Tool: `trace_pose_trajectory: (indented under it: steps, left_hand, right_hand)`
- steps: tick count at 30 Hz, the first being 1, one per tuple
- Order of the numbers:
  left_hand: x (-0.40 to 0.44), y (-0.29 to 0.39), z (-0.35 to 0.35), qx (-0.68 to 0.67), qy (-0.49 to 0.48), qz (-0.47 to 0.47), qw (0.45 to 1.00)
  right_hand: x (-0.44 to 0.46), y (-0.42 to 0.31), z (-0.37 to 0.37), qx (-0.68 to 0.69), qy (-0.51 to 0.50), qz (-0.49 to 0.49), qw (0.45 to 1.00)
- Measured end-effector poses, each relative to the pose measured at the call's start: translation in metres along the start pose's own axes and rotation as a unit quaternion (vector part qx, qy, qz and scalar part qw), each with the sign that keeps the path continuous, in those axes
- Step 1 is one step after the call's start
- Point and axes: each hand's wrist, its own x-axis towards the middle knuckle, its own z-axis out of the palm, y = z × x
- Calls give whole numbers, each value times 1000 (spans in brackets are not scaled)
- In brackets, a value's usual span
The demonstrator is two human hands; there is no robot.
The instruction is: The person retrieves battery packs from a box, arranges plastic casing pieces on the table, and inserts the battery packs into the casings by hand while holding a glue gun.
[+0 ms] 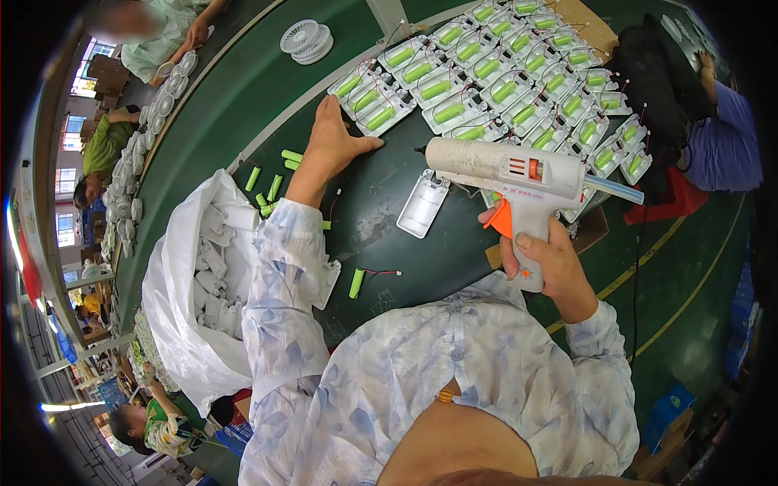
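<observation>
My right hand (551, 263) is wrapped round the handle of a white glue gun (519, 174) with an orange trigger, its nozzle pointing left. My left hand (334, 146) has its thumb and fingers apart, the fingertips at the lower left edge of the rows of white casings (381, 116) that hold green batteries. Between the hands an empty white casing (423, 204) lies on the dark table (377, 235). A single green battery (356, 283) with a wire rests nearer my body. More loose green batteries (275, 188) lie left of my left wrist.
A white plastic bag (174, 283) of white parts stands at the left. Round white fan parts (306, 40) lie beyond my left hand. Co-workers sit at the upper left (166, 32), left and lower left, and one at the right (721, 138). A cable (638, 300) hangs at the right.
</observation>
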Motion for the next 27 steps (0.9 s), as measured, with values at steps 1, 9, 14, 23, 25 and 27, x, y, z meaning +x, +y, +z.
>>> trace_pose_trajectory:
  steps: [1, 9, 14, 23, 25, 27]
  left_hand:
    - [2, -1, 2, 4, 3, 8, 1000]
    - [11, -11, 10, 35, 29, 54, 998]
    - [12, -12, 14, 46, 48, 61, 996]
    - [-29, 9, -19, 75, 118, 197, 970]
    - [-67, 31, -41, 59, 93, 248, 963]
    - [-110, 41, -32, -3, -27, 181, 983]
  right_hand:
    - [1, 1, 0, 1, 0, -1, 1000]
    - [-1, 4, -2, 9, -4, 0, 1000]
    - [-2, 4, 2, 6, 4, -1, 1000]
    - [-3, 10, 0, 81, -15, -10, 997]
    - [-2, 12, -1, 87, -14, -11, 996]
    - [-2, 16, -2, 80, -5, -8, 997]
